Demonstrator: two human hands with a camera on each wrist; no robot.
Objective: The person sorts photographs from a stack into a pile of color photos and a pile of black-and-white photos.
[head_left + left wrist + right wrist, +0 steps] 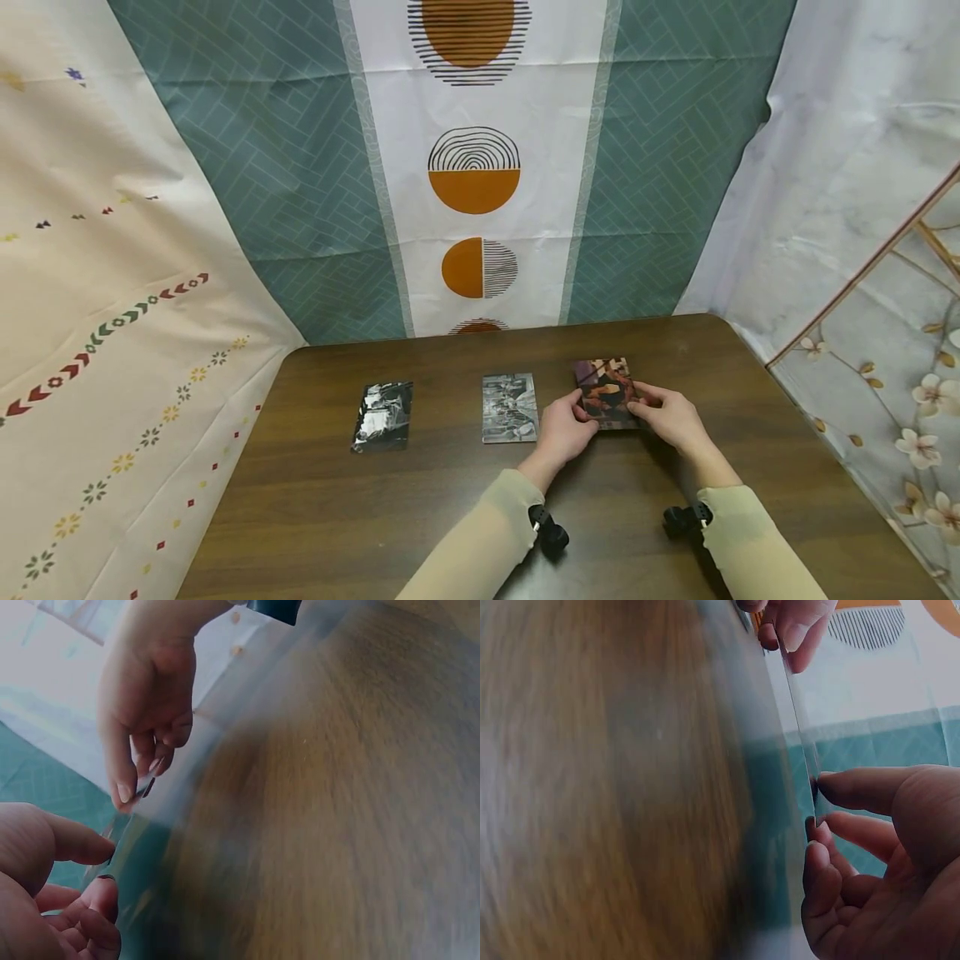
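In the head view, a colour picture card (606, 390) is held over the right part of the table. My left hand (566, 427) pinches its lower left side, thumb on the near corner. On the opposite side, my right hand (670, 417) pinches it between thumb and fingers. Seen nearly edge-on in the right wrist view, the card (801, 735) is a thin sheet running between both hands. To the left, a black-and-white picture card (510, 408) lies flat close to my left hand. Another dark black-and-white card (382, 417) lies farther left.
The brown wooden table (315, 517) has a glossy top. Behind it hangs a green and white cloth (480, 292) with orange circles. A cream patterned cloth (135, 400) borders the left side, a white floral one (885, 358) the right.
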